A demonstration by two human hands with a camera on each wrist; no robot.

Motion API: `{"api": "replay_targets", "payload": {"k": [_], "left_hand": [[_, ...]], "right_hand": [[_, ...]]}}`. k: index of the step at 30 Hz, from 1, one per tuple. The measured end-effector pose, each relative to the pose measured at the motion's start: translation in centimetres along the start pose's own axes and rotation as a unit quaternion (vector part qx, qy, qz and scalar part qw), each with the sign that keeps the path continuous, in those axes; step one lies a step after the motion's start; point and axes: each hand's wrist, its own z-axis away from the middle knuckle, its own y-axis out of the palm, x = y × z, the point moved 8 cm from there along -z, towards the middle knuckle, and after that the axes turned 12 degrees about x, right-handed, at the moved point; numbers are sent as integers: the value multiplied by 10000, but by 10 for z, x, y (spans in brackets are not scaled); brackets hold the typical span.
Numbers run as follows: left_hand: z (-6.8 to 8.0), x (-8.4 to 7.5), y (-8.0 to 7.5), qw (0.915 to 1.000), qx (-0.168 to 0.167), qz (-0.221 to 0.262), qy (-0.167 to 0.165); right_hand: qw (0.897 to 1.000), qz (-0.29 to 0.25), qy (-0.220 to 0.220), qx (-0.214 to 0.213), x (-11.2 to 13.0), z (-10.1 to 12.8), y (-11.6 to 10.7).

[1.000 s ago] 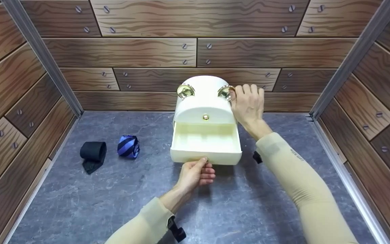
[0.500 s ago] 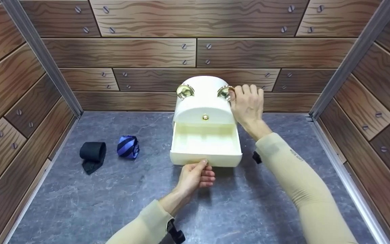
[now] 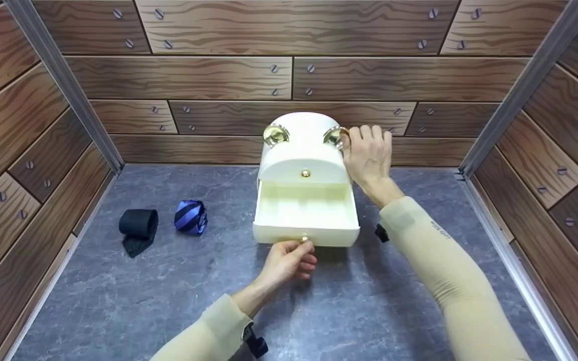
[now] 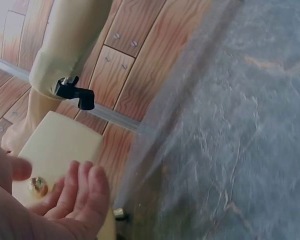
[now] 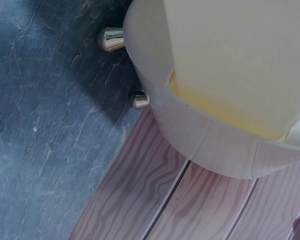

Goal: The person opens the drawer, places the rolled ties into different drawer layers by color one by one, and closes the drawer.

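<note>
A cream domed box stands at the back of the grey floor, its lower drawer pulled out and showing nothing inside. My left hand hovers just below the drawer's small gold knob. In the left wrist view the thumb and fingers sit apart on either side of the knob without pinching it. My right hand grips the box's top right side, beside a large gold knob. The right wrist view shows the box's body and gold feet.
A rolled black tie and a rolled blue striped tie lie on the floor left of the box. Wood-patterned walls close in the back and both sides.
The drawer came out slightly further. My left hand then released the knob and dropped a little below it. The right hand stayed on the box.
</note>
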Motion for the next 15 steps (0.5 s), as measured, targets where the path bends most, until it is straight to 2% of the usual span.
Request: {"api": "replay_targets", "payload": {"k": [4, 6, 11, 15], "left_hand": [[3, -2, -1, 9970, 231, -739, 40], [4, -5, -2, 9910, 281, -1300, 159], [8, -12, -7, 9617, 117, -2714, 357], [10, -11, -9, 9444, 146, -3266, 358]], "right_hand": [[10000, -18, -18, -20, 0, 0, 0], [10000, -14, -14, 20, 0, 0, 0], [10000, 9, 8, 97, 0, 1, 0], [10000, -9, 4, 90, 1, 1, -1]]}}
